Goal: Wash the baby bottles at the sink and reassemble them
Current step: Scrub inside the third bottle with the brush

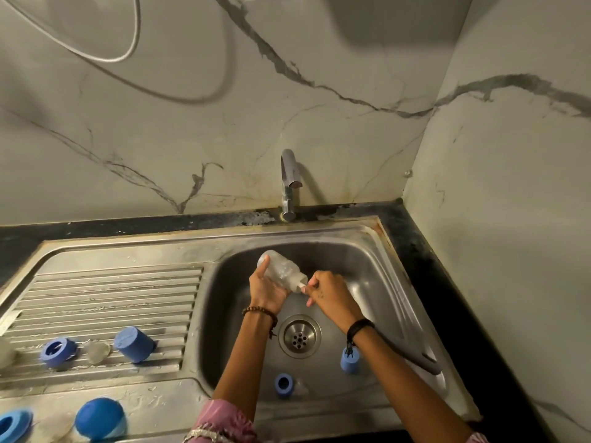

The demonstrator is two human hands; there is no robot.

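Observation:
A clear baby bottle [281, 268] lies tilted over the steel sink basin [367, 266], its neck pointing right. My left hand [267, 289] grips the bottle's body from below. My right hand [329, 290] pinches a thin white handle that enters the bottle's mouth [302, 284]; what is on its end is hidden inside. Within the basin lie a blue ring [283, 384] and a blue cap [350, 361]. The tap [289, 183] stands behind the basin; no water stream is visible.
On the ribbed drainboard [105, 302] sit a blue cap [134, 344], a blue ring [58, 351] and a clear teat [97, 352]. A blue dome cap [99, 418] and another blue ring [14, 423] lie at the front left. A grey hose [412, 354] runs along the basin's right.

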